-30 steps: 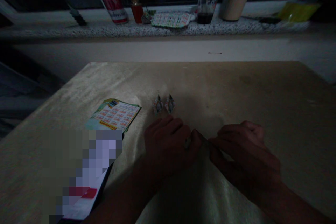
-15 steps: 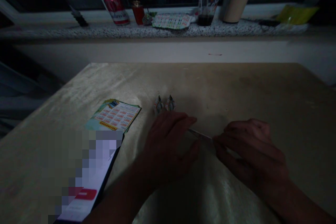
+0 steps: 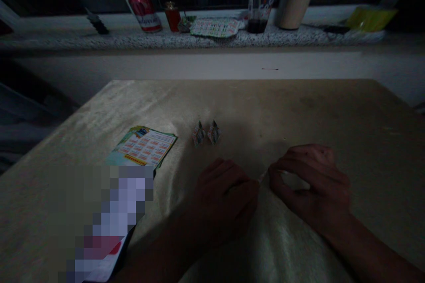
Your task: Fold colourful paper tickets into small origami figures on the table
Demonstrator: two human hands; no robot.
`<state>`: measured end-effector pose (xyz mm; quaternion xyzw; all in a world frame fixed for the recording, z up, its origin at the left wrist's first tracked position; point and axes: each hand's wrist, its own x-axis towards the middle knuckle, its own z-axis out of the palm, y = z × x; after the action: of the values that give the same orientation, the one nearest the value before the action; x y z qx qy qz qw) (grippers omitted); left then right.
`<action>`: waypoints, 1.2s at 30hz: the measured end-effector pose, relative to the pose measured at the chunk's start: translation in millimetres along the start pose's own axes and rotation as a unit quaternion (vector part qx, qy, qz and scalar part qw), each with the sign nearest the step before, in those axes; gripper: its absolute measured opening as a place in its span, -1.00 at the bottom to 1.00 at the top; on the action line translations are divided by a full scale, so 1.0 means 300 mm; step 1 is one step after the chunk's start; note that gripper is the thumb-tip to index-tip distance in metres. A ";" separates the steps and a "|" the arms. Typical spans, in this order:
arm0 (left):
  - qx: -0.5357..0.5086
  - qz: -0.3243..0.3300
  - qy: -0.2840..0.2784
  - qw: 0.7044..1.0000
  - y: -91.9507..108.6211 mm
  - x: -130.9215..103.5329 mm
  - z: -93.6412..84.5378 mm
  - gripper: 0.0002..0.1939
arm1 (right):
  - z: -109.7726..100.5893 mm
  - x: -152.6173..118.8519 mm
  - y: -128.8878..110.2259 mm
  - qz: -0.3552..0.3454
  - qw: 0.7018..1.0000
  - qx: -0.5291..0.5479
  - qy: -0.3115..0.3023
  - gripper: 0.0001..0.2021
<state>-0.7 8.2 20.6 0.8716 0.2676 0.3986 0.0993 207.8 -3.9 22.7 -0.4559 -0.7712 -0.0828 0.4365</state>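
Head view: left of the left hand (image 3: 229,196) and its forearm lies a phone (image 3: 102,267), mostly blurred over. That hand's fingers are curled in; it is too dark to tell whether they clamp anything. Thumb and forefinger of the right hand (image 3: 310,181) meet at the tips, seemingly pinched on a thin piece (image 3: 263,176) that spans the gap between both hands. Its visible sliver slants from the left fingertips up and away toward the right ones. I judge the step as two-handed fingertip work on this piece; the next move calls for a steady, light pinch. Ahead-left of the left hand lies a card stack (image 3: 146,145); farther ahead, two folded pieces (image 3: 214,133) sit side by side, long axes pointing away.
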 end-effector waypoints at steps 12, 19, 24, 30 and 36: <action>-0.218 -0.340 0.106 0.909 -0.008 0.002 0.018 -0.96 | -0.007 -0.021 0.018 0.322 0.911 0.254 -0.040 -0.84; -0.470 -0.475 0.061 0.742 -0.019 0.012 0.036 -0.82 | 0.020 -0.025 -0.012 0.397 0.811 0.423 -0.077 -0.79; -0.485 -0.498 0.066 0.716 -0.018 0.010 0.031 -0.80 | 0.022 -0.031 0.000 0.389 0.794 0.455 -0.103 -0.92; -0.487 -0.504 0.066 0.710 -0.029 0.002 0.038 -0.81 | 0.016 -0.026 0.003 0.371 0.786 0.474 -0.143 -0.94; -0.492 -0.502 0.083 0.707 -0.038 -0.002 0.033 -0.85 | 0.016 -0.049 0.020 0.350 0.810 0.462 -0.089 -0.85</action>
<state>2.0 17.7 9.2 0.3997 0.4382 0.4358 0.6770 212.7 -7.3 7.2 -0.4451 -0.5424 0.4823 0.5245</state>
